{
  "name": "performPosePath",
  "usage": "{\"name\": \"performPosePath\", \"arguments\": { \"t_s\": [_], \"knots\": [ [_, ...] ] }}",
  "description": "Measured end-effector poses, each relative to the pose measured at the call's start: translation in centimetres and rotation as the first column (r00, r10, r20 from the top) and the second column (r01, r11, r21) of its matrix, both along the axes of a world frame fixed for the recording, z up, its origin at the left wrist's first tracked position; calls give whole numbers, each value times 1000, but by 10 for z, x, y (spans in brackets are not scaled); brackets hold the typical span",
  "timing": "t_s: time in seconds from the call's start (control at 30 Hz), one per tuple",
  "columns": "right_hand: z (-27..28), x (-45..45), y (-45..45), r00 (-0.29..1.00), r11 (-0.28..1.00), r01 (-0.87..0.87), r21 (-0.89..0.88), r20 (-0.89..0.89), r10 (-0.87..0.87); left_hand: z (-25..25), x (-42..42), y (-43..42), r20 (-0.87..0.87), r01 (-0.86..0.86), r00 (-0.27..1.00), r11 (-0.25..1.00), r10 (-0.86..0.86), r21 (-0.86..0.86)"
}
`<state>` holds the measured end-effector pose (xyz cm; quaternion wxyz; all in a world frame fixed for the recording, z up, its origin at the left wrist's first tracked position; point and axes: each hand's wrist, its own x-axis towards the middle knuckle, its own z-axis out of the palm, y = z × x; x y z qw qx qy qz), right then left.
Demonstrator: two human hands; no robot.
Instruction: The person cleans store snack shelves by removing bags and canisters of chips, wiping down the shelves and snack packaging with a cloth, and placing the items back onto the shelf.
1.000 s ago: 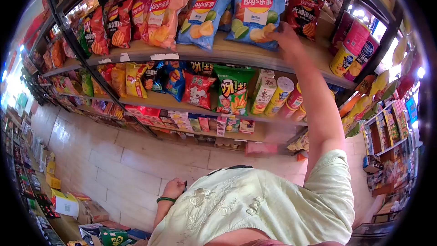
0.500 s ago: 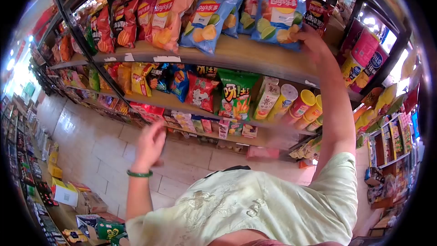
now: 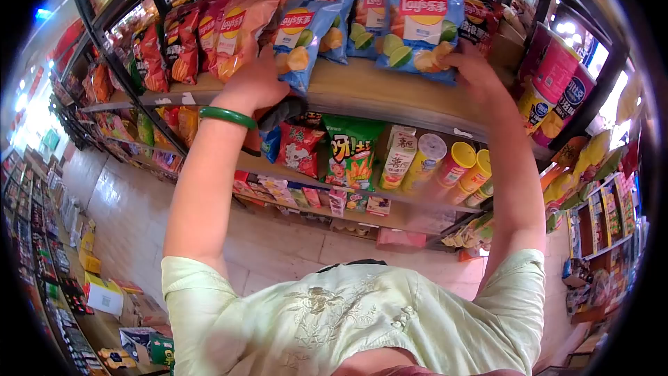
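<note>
My right hand (image 3: 472, 71) is closed on the lower right corner of a large blue bag of potato chips (image 3: 421, 24), which stands upright on the upper shelf. My left hand (image 3: 256, 85), below a green bangle (image 3: 228, 117), reaches to the left edge of a smaller, tilted blue bag of chips (image 3: 300, 38). Its fingers lie between that bag and a pink bag of chips (image 3: 238, 35); they are partly hidden. Under the left palm hangs a dark, cloth-like thing (image 3: 284, 113), apparently held in that hand. More blue bags stand behind.
The wooden upper shelf (image 3: 390, 94) has red bags (image 3: 182, 42) at left and chip canisters (image 3: 557, 66) at right. Below, a green snack bag (image 3: 350, 150) and yellow canisters (image 3: 456, 163) line the second shelf. A dark metal post (image 3: 115, 49) rises at left.
My left hand has risen from below the shelves to the bags on the upper shelf. My right hand stays at the large blue bag's corner. The view has shifted slightly.
</note>
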<state>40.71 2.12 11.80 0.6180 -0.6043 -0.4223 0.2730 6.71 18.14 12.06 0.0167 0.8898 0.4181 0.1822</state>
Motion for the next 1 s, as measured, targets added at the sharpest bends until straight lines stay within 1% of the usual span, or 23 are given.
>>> {"name": "performPosePath", "arguments": {
  "t_s": [0.03,0.1,0.13,0.17,0.23,0.27,0.33,0.37,0.43,0.47,0.53,0.6,0.67,0.7,0.73,0.77,0.83,0.9,0.93,0.97,1.0],
  "knots": [
    [-4,1,3,999,999,-35,31,-4,36,0,2,5,-4,7,1000,1000,-7,3],
    [-5,-3,7,998,998,-49,34,-33,50,3,2,13,28,53,998,995,-51,-88],
    [-5,-5,9,996,997,-68,35,-57,70,0,2,22,35,104,994,990,-101,-95],
    [-5,-6,10,996,997,-68,36,-57,70,-2,5,26,35,104,994,990,-101,-94],
    [-5,-7,14,992,996,-88,10,-89,89,0,11,21,1,168,986,984,-168,-62],
    [-5,-8,17,992,996,-90,11,-86,91,2,16,18,4,166,986,984,-166,-60],
    [-9,-10,25,985,994,-103,40,-134,108,12,28,-5,-69,112,991,993,-113,-22],
    [-14,-6,31,985,993,-109,38,-132,113,12,34,-9,-66,106,992,994,-107,-24],
    [-19,-3,42,997,995,-81,-52,-22,80,12,43,-15,-54,137,990,981,-131,134],
    [-21,-2,45,996,995,-89,-51,-20,88,4,50,-6,-36,115,993,977,-110,182],
    [-16,-21,37,997,998,-53,-30,-65,51,7,60,-14,-54,78,996,981,-70,179],
    [-22,-25,39,998,998,-57,-2,-40,57,8,73,-25,-80,0,997,985,14,174],
    [-26,-32,37,998,998,-54,27,-17,54,3,78,-19,-65,-28,997,981,41,193],
    [-28,-41,36,993,998,56,10,103,-57,2,81,-18,-53,-54,996,975,67,213],
    [-29,-46,37,961,986,169,7,220,-166,2,79,-15,-54,-49,997,975,62,215],
    [-32,-47,38,961,984,176,10,216,-174,3,72,-12,-51,-29,998,978,41,208],
    [-38,-46,42,929,982,187,30,320,-186,5,70,-11,-56,-2,998,978,14,206],
    [-34,-50,36,937,978,209,20,281,-206,5,67,-12,-94,20,996,963,5,269],
    [-32,-54,35,943,974,224,8,251,-219,4,67,-11,-90,13,996,964,12,267],
    [-33,-54,35,943,977,212,7,259,-207,2,70,-10,-80,28,997,961,-7,274],
    [-34,-49,34,910,969,247,21,339,-239,1,71,-8,-66,38,998,959,-20,280]
  ]
}}
